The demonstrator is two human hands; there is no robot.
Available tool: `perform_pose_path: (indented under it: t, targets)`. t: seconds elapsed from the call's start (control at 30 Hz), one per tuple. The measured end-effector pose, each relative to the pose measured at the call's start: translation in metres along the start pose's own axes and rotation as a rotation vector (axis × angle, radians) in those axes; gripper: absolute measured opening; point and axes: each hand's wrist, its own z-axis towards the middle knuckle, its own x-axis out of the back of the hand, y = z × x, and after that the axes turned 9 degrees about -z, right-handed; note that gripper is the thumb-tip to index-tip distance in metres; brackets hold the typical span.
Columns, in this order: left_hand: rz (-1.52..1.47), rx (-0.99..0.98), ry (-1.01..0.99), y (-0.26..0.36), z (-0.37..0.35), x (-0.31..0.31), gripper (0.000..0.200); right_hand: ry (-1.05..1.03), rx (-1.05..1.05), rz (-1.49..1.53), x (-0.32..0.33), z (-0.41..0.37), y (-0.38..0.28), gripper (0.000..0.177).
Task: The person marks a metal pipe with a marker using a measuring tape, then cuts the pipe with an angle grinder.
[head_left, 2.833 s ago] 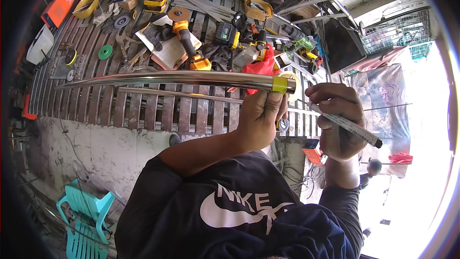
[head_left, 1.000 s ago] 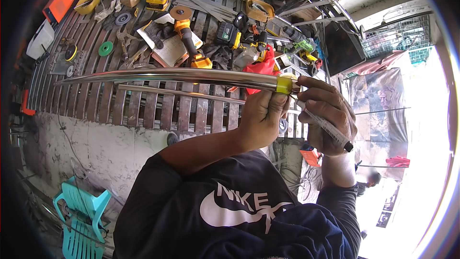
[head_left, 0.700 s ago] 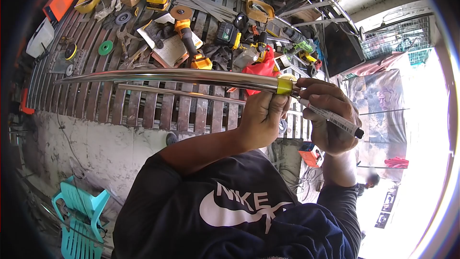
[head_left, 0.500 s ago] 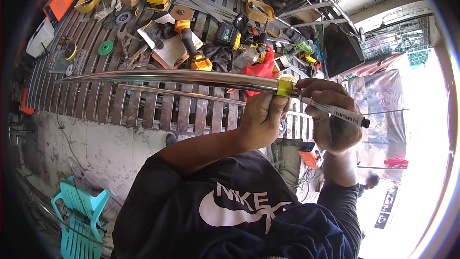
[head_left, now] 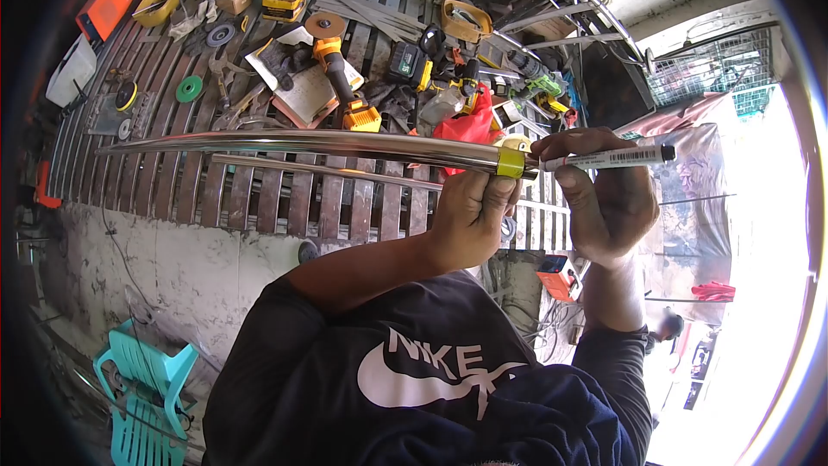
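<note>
A long shiny metal tube (head_left: pixel 328 145) runs across the view above the slatted bench. Yellow tape (head_left: pixel 511 162) wraps it near its right end. My left hand (head_left: pixel 473 211) is closed on the tube just by the tape, thumb pressed from below. In my right hand (head_left: pixel 608 203) is a white marker pen (head_left: pixel 617 158), pinched between thumb and fingers. The pen lies nearly level, its black end to the right and its other end close to the tube's end. Whether the tip touches the tube is hard to see.
A second thin tube (head_left: pixel 328 169) lies on the slatted bench (head_left: pixel 297 198). Behind it are a yellow angle grinder (head_left: pixel 345 86), a red plastic bag (head_left: pixel 466 127), a green disc (head_left: pixel 189 89) and a battery tool (head_left: pixel 410 62). A turquoise chair (head_left: pixel 147 362) stands lower left.
The marker pen has swung from slanting down to nearly level, its black end rising as my right hand turned. My left hand and the tube stay almost where they were.
</note>
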Motion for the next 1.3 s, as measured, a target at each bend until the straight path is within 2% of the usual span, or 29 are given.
perform_pose_path:
  t: [0.1,0.2,0.37,0.47,0.57,0.8,0.97,1.1,1.2,1.3]
  targets:
    - [-0.004,0.0,-0.002,0.002,0.001,0.0,0.041,-0.026,0.012,-0.051,0.003,0.006,-0.001,0.027]
    - [0.014,-0.002,-0.008,0.001,0.0,0.001,0.04,0.015,-0.127,0.076,-0.001,0.007,-0.003,0.029]
    - [0.013,-0.037,-0.003,-0.001,-0.001,0.0,0.041,0.006,-0.206,0.138,-0.001,0.014,0.0,0.033]
    - [-0.004,-0.093,-0.005,-0.004,0.0,0.001,0.026,-0.012,-0.27,0.181,-0.001,0.018,-0.002,0.035]
    - [0.005,-0.057,-0.008,0.003,0.0,-0.001,0.042,-0.009,-0.293,0.231,-0.002,0.02,0.002,0.037]
    - [0.056,-0.064,-0.008,-0.003,-0.002,0.002,0.041,-0.024,-0.346,0.274,-0.003,0.026,0.01,0.042]
    - [0.041,-0.032,-0.026,-0.004,-0.003,0.003,0.039,0.015,-0.364,0.351,-0.009,0.032,0.014,0.037]
    - [0.063,-0.078,-0.038,-0.004,-0.002,0.004,0.039,0.037,-0.391,0.398,-0.013,0.037,0.017,0.037]
    - [0.05,-0.077,-0.035,-0.004,-0.003,0.004,0.039,-0.059,-0.448,0.382,-0.006,0.038,0.022,0.042]
    - [0.036,-0.08,-0.039,-0.007,-0.003,0.004,0.038,-0.02,-0.492,0.432,-0.01,0.038,0.025,0.039]
